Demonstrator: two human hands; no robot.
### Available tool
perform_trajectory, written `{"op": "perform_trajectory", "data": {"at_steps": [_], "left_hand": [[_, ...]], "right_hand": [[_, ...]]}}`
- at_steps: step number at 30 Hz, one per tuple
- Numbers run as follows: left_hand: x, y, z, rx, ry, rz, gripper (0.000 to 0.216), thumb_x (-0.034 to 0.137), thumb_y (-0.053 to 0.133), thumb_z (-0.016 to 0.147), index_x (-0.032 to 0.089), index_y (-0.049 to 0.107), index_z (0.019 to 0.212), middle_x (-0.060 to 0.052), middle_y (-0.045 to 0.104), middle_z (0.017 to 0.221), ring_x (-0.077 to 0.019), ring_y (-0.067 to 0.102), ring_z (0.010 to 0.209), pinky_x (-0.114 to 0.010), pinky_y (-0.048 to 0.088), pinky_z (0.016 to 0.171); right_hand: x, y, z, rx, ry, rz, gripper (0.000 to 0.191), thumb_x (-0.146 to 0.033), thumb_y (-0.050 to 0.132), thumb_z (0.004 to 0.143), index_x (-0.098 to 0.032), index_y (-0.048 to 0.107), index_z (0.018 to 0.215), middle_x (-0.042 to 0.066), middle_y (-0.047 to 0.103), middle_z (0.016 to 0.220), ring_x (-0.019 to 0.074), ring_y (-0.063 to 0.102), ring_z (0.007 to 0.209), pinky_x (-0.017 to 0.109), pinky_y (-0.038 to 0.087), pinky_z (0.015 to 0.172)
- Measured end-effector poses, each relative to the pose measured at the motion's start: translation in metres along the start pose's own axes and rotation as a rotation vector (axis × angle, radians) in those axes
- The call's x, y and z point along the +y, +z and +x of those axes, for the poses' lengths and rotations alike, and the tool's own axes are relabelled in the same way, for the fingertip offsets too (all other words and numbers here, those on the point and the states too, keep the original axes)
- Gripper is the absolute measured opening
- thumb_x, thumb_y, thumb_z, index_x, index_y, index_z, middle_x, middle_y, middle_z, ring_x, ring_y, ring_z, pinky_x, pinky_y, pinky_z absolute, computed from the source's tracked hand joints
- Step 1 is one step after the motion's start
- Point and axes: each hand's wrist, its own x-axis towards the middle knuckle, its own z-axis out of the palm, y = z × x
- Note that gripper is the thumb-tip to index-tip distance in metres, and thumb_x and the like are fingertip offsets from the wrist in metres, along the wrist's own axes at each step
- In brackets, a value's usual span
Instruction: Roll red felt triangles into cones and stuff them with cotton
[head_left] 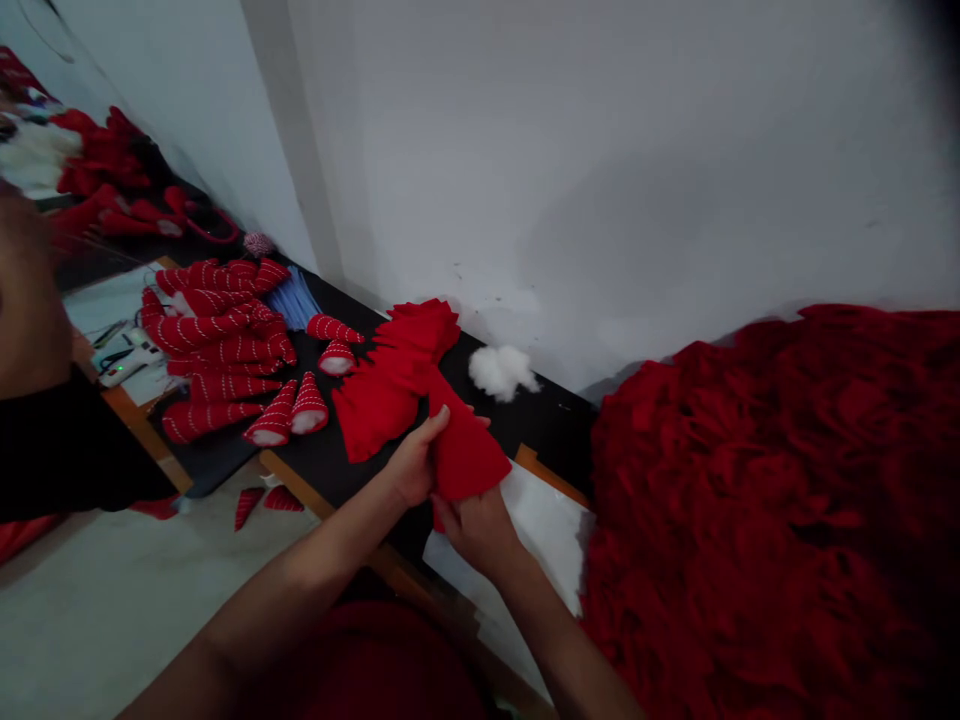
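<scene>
A plain red felt cone [466,455] is between my two hands, its wide end toward me. My left hand [417,462] grips its left side, thumb on top and fingertips showing at the far edge. My right hand [477,528] is at the wide end, its fingers partly hidden by the felt; whether they are inside the cone cannot be seen. Just beyond lies a stack of red felt pieces [390,375]. A tuft of white stuffing [502,372] rests on the black table [555,425] near the wall.
Several stuffed red cones with white stitching [225,345] lie to the left, beside blue strips [294,298]. A big heap of red felt [780,500] rises at right. Another person's arm [30,300] is at far left. Two cones [283,499] lie below the table edge.
</scene>
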Motion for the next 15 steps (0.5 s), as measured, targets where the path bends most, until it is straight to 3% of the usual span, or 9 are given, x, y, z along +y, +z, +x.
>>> {"op": "perform_trajectory", "data": {"at_steps": [3,7,12,15], "left_hand": [[-0.002,-0.001,-0.001,-0.035,-0.008,0.080,0.033,0.036,0.054,0.077,0.015,0.056,0.102,-0.010,0.065,0.099,-0.0219,0.061,0.089,-0.038,0.043,0.086],[-0.004,-0.002,-0.001,-0.065,0.006,0.142,0.037,0.031,0.057,0.075,0.017,0.052,0.109,-0.010,0.064,0.103,-0.0218,0.061,0.091,-0.037,0.042,0.088],[-0.001,-0.002,0.001,-0.063,0.026,0.132,0.037,0.030,0.059,0.074,0.017,0.053,0.109,-0.009,0.064,0.101,-0.0205,0.059,0.095,-0.036,0.038,0.094],[0.004,-0.003,0.000,-0.076,-0.002,0.122,0.036,0.033,0.057,0.076,0.017,0.054,0.108,-0.009,0.064,0.102,-0.0205,0.059,0.097,-0.036,0.038,0.094]], "right_hand": [[0.002,-0.009,0.008,-0.126,-0.014,0.028,0.058,-0.025,0.044,0.081,-0.010,0.026,0.134,0.017,0.037,0.135,0.0314,0.028,0.128,0.052,0.038,0.097],[0.005,-0.013,0.013,-0.198,-0.012,0.006,0.062,-0.029,0.049,0.078,-0.009,0.028,0.133,0.017,0.035,0.136,0.0315,0.026,0.129,0.052,0.033,0.100],[0.008,-0.001,0.014,-0.137,0.117,0.020,0.071,-0.034,0.056,0.074,-0.010,0.026,0.134,0.015,0.037,0.135,0.0294,0.028,0.128,0.049,0.030,0.103],[0.008,0.003,0.016,-0.122,0.101,0.024,0.074,-0.035,0.056,0.074,-0.010,0.023,0.135,0.015,0.034,0.137,0.0300,0.026,0.129,0.050,0.029,0.103]]}}
